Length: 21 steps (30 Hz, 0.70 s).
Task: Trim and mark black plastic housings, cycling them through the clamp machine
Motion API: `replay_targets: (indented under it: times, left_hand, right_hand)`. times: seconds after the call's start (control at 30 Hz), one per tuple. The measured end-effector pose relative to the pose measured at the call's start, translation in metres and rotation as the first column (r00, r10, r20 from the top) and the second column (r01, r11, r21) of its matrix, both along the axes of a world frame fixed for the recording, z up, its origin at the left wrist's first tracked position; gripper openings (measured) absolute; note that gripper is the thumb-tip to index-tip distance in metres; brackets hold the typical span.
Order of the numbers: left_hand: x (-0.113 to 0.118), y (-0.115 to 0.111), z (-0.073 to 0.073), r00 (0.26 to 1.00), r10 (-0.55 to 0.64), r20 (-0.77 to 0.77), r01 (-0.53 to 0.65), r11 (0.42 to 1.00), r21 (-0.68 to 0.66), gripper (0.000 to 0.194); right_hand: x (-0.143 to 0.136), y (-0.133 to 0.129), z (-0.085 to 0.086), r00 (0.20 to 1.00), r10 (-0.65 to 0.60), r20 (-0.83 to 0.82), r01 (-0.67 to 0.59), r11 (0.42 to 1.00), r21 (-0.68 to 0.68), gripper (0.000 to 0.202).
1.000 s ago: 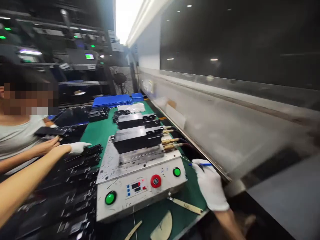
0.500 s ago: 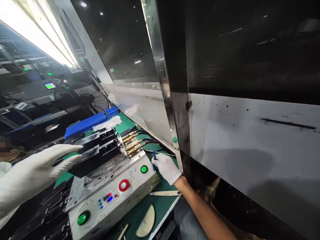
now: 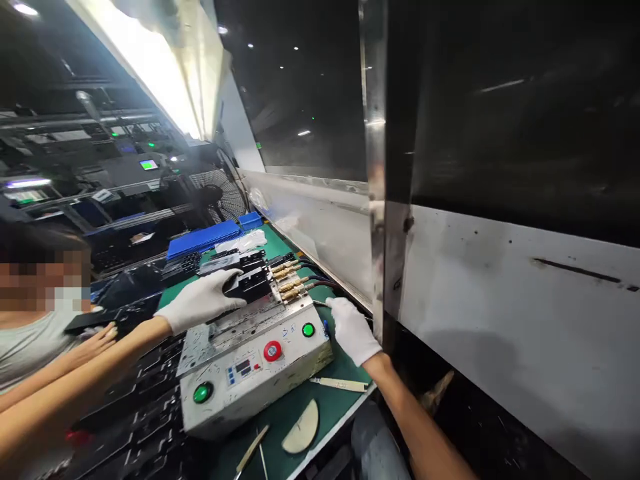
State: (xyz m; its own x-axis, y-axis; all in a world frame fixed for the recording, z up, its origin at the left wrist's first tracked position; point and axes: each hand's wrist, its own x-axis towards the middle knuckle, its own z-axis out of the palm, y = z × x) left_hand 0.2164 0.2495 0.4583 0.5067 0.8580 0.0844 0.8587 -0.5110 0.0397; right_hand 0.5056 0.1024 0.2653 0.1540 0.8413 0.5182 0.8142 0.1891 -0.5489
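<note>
My left hand [image 3: 205,301], in a white glove, has its thumb and fingers closed round the near end of a black slotted part [image 3: 251,285]. That part rests on the metal top of a control box [image 3: 250,383]. At the box's right end, my gloved right hand [image 3: 353,331] is closed, its fingertips at a thin metal rod [image 3: 320,304]; most of the rod is hidden by the hand. A small blue object [image 3: 326,326] shows between the box and this hand. Brass fittings [image 3: 293,288] with dark hoses line the box's far side.
A white-handled tool [image 3: 341,385], a pale half-disc [image 3: 303,428] and a craft knife [image 3: 251,452] lie on the green mat. Blue sheets [image 3: 204,240] are stacked behind. A co-worker's hand [image 3: 97,343] is at the left. A metal post [image 3: 376,200] stands at the right.
My left hand has moved right and closed on the black part. My right hand has let go of the blue object and shifted to the metal rod. The view has turned left.
</note>
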Motion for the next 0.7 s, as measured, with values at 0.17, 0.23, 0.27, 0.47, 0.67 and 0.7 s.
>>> replay_targets:
  times: [0.17,0.23,0.27,0.47,0.67,0.7]
  left_hand:
    - [-0.025,-0.023,0.062,0.901,-0.025,0.434,-0.049,0.986,0.157,0.061]
    - [-0.059,-0.045,0.093,0.798,-0.037,0.602,-0.143,0.958,0.249,0.066]
    - [-0.079,-0.060,0.102,0.789,-0.038,0.613,-0.156,0.953,0.260,0.068]
    - [-0.182,-0.168,0.039,0.990,0.054,0.133,-0.049,0.998,-0.046,0.077]
    - [-0.234,-0.206,-0.104,0.988,0.113,0.102,-0.088,0.971,-0.223,0.082]
    - [-0.242,-0.206,-0.121,0.985,0.123,0.120,-0.094,0.970,-0.223,0.083]
  right_hand:
    - [-0.012,0.055,0.108,0.998,-0.024,-0.059,0.038,0.970,0.242,0.036]
    - [-0.036,0.098,0.158,0.999,0.040,0.035,-0.048,0.965,0.259,0.035]
    - [-0.052,0.120,0.178,0.985,0.097,0.144,-0.125,0.972,0.199,0.040]
    - [-0.137,0.218,0.214,0.689,0.461,0.559,-0.321,0.886,-0.334,0.073]
    - [-0.156,0.239,0.217,0.626,0.397,0.672,-0.218,0.916,-0.338,0.064]
    - [-0.159,0.237,0.220,0.615,0.382,0.690,-0.201,0.922,-0.332,0.062]
